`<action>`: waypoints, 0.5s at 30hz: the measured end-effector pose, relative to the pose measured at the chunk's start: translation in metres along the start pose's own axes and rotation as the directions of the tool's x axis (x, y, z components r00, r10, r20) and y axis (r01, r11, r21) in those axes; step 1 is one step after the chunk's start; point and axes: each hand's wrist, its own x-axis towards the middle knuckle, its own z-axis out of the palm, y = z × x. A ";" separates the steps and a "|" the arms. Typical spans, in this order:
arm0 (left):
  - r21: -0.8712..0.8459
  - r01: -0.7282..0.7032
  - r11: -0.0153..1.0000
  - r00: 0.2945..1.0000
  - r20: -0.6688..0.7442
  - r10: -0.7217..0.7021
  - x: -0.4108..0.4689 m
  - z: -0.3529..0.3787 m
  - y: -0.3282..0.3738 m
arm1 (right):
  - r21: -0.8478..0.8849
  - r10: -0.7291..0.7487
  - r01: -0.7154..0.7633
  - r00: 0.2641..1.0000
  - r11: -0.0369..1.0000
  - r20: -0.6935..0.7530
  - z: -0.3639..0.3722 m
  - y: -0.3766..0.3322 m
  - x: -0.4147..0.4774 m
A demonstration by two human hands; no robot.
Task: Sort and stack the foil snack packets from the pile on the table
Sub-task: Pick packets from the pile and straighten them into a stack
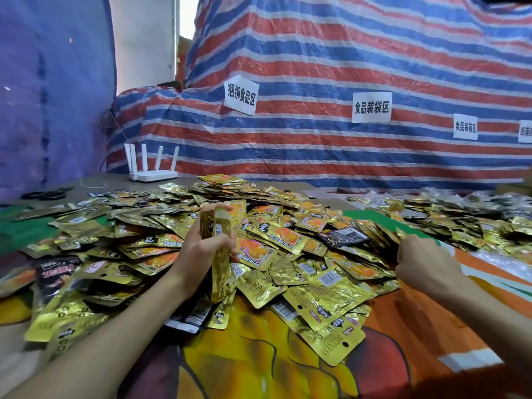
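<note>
A broad pile of gold foil snack packets (288,234) covers the middle of the table, with a few black packets (344,236) mixed in. My left hand (201,249) grips an upright stack of gold packets (220,254) on edge above the pile's front. My right hand (423,262) sits at the pile's right edge with its fingers curled; its fingertips reach in among the gold packets there and are hidden, so what they hold is unclear.
A white router (152,165) with several antennas stands at the back left, black scissors (47,194) lie at the far left. A striped tarp (316,82) with paper labels rises behind. A second heap of packets (460,220) lies at the right. An orange printed sheet (259,355) covers the front.
</note>
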 end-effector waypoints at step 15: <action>-0.284 0.240 0.928 0.970 0.098 -0.221 0.002 -0.003 0.009 | 0.980 -0.378 0.155 0.920 0.123 -0.098 -0.003 -0.198 -0.039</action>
